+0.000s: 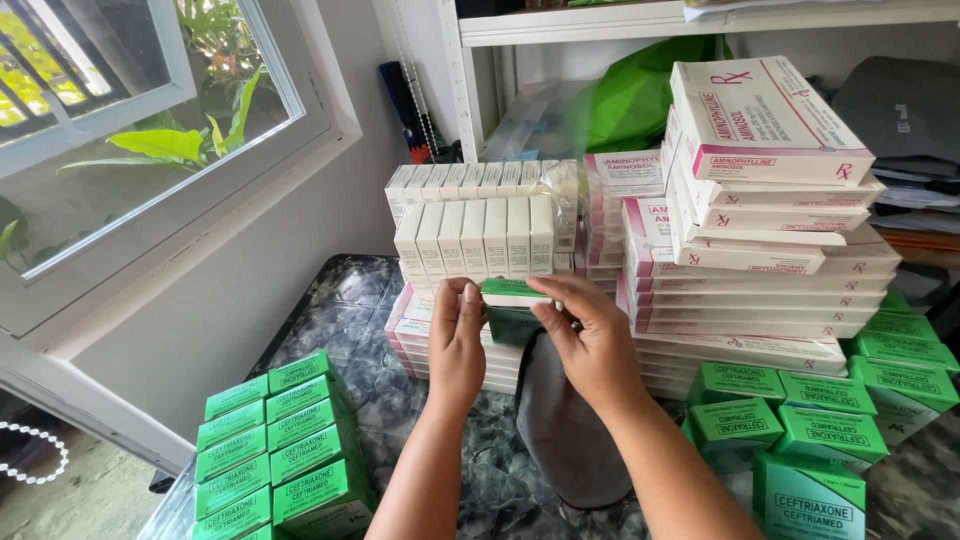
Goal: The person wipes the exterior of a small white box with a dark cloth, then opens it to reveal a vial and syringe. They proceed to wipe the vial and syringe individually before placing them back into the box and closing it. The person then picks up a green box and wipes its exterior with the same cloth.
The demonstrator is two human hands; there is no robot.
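My left hand [456, 338] and my right hand [592, 342] both grip a small green-and-white box [512, 292] between their fingertips, just below a shrink-wrapped bundle of several slim white boxes [478, 238]. A second wrapped row of white boxes [480, 181] stands behind it. Under the held box lies another dark green box [512, 325], partly hidden by my fingers.
Tall stacks of white-and-pink flat boxes [760, 230] rise at right. Green boxes lie at right front [820, 440] and in a bundle at left front [285, 450]. A grey pouch [570, 430] lies on the dark marbled table [340, 330]. Window at left, shelf behind.
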